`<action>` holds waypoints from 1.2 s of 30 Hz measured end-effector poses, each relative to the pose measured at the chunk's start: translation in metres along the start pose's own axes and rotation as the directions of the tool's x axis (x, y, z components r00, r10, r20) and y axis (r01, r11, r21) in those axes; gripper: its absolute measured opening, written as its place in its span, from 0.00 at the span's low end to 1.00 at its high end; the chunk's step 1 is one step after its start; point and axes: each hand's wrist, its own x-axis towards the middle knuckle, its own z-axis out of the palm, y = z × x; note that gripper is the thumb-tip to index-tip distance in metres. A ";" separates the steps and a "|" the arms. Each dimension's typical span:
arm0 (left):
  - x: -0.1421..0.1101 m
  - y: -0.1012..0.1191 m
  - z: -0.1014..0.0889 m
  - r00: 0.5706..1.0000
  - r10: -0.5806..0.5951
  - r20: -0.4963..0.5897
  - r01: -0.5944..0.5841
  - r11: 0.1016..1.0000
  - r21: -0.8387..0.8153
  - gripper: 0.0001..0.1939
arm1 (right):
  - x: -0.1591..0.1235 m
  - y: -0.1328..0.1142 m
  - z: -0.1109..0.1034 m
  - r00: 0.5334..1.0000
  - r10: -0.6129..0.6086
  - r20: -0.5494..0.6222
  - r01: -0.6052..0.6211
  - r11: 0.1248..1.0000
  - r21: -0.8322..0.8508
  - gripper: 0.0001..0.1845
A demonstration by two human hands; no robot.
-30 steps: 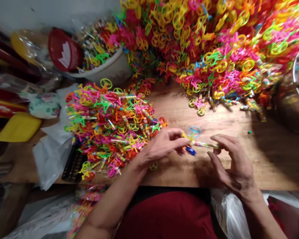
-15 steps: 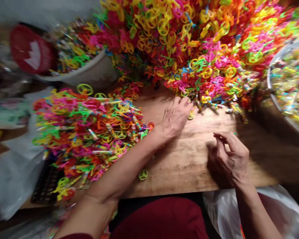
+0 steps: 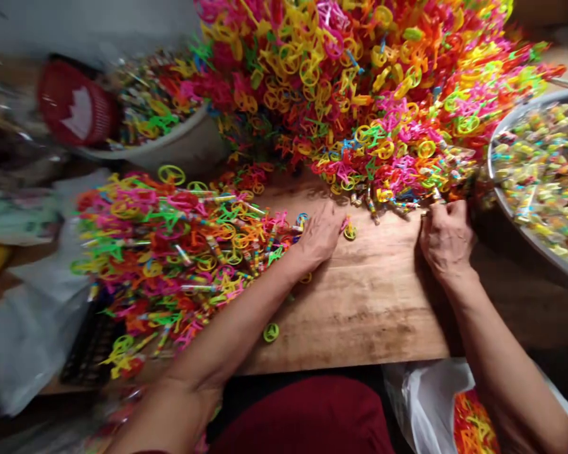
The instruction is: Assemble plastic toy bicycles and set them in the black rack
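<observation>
My left hand [image 3: 322,234] is low over the wooden table, fingers curled down. A small pink and yellow plastic toy with a wheel [image 3: 349,232] shows at its fingertips. My right hand [image 3: 447,239] is closed at the front edge of the big heap of bright plastic toys [image 3: 331,82]. The tip of a small candy-filled tube [image 3: 437,195] pokes out by its fingers, which are partly hidden. Left of my left hand lies a second pile of plastic toys with candy tubes [image 3: 170,252].
A wide metal basin [image 3: 491,165] of wrapped candies stands at the right. At the back left, a pale tub [image 3: 180,142] holds more pieces and a red basket [image 3: 71,104]. One green wheel [image 3: 271,332] lies near the table's front edge. A white plastic bag [image 3: 416,403] hangs below.
My left hand has drawn back leftward toward the left pile, the yellow-wheeled toy moving with it. My right hand has gone forward from the bare wood to the big heap's edge and closed there.
</observation>
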 end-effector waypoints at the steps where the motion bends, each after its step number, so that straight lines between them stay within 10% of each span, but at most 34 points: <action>1: -0.004 -0.002 0.001 1.000 -0.008 -0.016 0.008 0.999 -0.043 0.16 | 0.000 0.002 0.005 1.000 0.009 -0.028 -0.008 0.999 0.042 0.06; 10: -0.016 -0.011 0.001 0.967 -0.197 -0.164 0.071 0.821 -0.566 0.16 | 0.015 0.024 0.040 0.973 0.225 -0.059 -0.195 0.927 0.320 0.10; 17: -0.022 -0.008 -0.003 0.961 -0.201 0.190 0.213 0.099 -0.972 0.12 | 0.010 0.005 0.009 0.985 0.167 -0.042 -0.160 0.978 0.130 0.07; 23: -0.021 -0.008 0.010 0.932 0.015 0.362 0.357 -0.197 -0.913 0.11 | -0.037 -0.039 -0.050 0.998 0.037 0.042 -0.048 0.953 0.299 0.12; 31: -0.039 0.008 0.012 0.881 0.088 0.465 0.448 -0.469 -0.761 0.01 | -0.062 -0.103 -0.046 0.916 0.132 0.379 -0.401 0.311 0.862 0.11; 36: -0.050 0.014 0.016 0.867 0.040 0.496 0.428 -0.568 -0.703 0.02 | -0.072 -0.113 -0.047 0.877 0.175 0.447 -0.476 0.186 0.860 0.11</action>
